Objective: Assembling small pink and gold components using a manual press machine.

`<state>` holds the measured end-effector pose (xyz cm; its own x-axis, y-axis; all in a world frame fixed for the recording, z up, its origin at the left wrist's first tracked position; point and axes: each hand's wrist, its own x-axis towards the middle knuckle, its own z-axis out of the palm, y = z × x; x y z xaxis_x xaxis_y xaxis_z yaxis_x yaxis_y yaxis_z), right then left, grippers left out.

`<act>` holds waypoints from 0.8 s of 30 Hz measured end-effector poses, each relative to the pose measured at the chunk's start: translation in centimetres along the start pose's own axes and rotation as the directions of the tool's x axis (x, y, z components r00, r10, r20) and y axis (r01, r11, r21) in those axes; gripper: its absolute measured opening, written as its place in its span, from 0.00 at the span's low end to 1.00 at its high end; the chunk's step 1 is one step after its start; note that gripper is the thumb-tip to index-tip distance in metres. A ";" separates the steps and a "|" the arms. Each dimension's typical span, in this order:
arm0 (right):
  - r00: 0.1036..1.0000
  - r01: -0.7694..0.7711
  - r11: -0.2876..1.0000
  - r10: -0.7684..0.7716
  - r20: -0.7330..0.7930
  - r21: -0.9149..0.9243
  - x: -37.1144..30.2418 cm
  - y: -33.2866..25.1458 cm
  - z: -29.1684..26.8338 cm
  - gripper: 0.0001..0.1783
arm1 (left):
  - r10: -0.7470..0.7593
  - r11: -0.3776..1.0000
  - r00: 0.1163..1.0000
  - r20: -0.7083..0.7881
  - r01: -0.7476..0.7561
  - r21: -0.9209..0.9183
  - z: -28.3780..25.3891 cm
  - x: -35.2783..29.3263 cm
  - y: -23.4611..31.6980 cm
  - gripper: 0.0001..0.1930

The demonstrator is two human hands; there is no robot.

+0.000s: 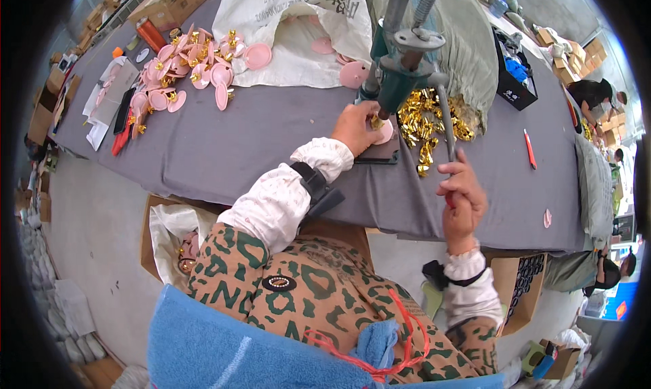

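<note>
Green hand press [400, 70]: one, upright on the grey counter [271, 138]. Left hand [356, 128] pinches one pink disc [385, 132] beneath the press head. Right hand [462, 202] is clenched around the press lever [444, 118]. Gold fittings [430, 121]: one loose heap, uncounted, just right of the press. Finished pink pieces [193, 67]: heap, far left. White sack [291, 23]: one, open, behind. Brown cartons [169, 2]: several, far edge.

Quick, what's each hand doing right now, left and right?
Left hand: fingers pinched on a pink disc under the green press.
Right hand: closed around the press lever.
</note>
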<state>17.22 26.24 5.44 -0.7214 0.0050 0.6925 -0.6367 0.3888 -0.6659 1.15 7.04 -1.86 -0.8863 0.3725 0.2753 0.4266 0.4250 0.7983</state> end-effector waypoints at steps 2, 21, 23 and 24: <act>0.994 0.071 0.994 -0.077 0.075 0.088 5.0 -1.3 -1.3 0.13 | -0.035 0.999 0.998 -0.054 0.034 -0.026 0.0 0.0 -0.8 0.27; 0.893 -0.212 0.854 0.366 -0.261 0.475 31.8 4.8 1.0 0.15 | 0.139 0.732 0.886 -0.443 0.210 0.649 -19.4 -2.6 -10.8 0.20; 0.894 -0.210 0.855 0.364 -0.260 0.475 31.6 4.7 0.9 0.15 | 0.174 0.572 0.855 -0.489 0.317 0.757 -20.8 -1.8 -12.7 0.19; 0.898 -0.204 0.854 0.357 -0.255 0.478 31.6 4.6 0.7 0.14 | 0.057 0.607 0.866 -0.497 0.365 0.706 -21.1 -1.4 -16.4 0.19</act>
<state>-8.70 27.48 24.12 -0.8060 0.3787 0.4549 -0.5270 -0.1094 -0.8428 -8.36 -17.87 -4.04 -0.8328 -0.0628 0.5499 0.0632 0.9763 0.2071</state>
